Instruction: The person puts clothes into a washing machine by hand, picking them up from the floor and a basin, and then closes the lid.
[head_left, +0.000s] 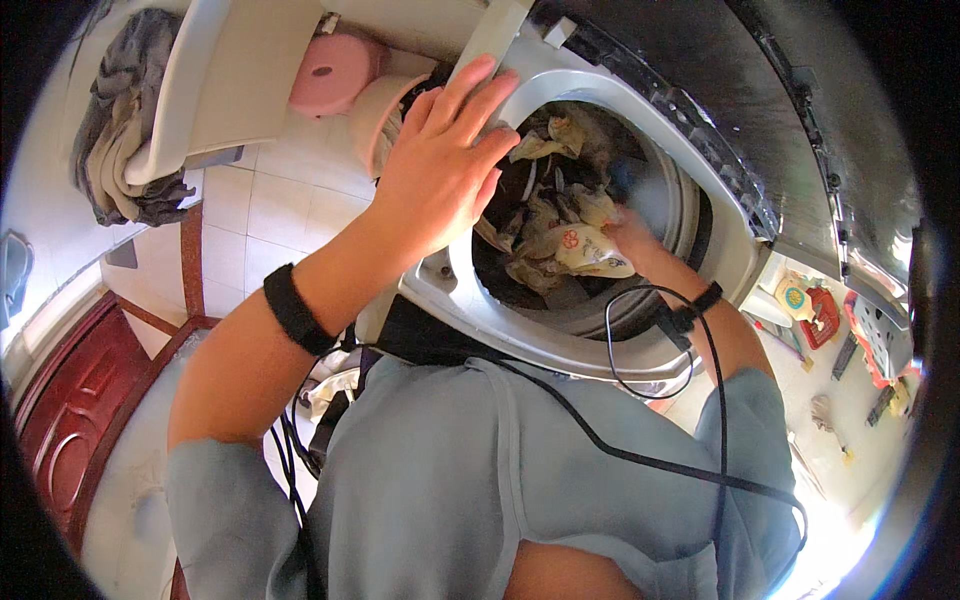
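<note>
Below me stands a top-loading washing machine (491, 319) with its dark lid raised and its round drum (679, 225) showing. My left hand (450, 157) rests on the machine's left rim, fingers spread, holding nothing. Inside the drum, my right hand (637, 240) is at a tangle of wet laundry, its fingers against a pale cloth (592, 251) with a red print. Blur and the cloth partly hide those fingers. More cream and dark clothes (540, 277) lie twisted together under and beside that cloth.
The open lid (847, 127) rises at the upper right. A pink plastic stool (334, 73) and a pink bucket (371, 124) stand on the tiled floor to the left. Dark clothes (124, 150) hang over a white basin edge. Black cables (600, 439) loop across my front and by my right wrist.
</note>
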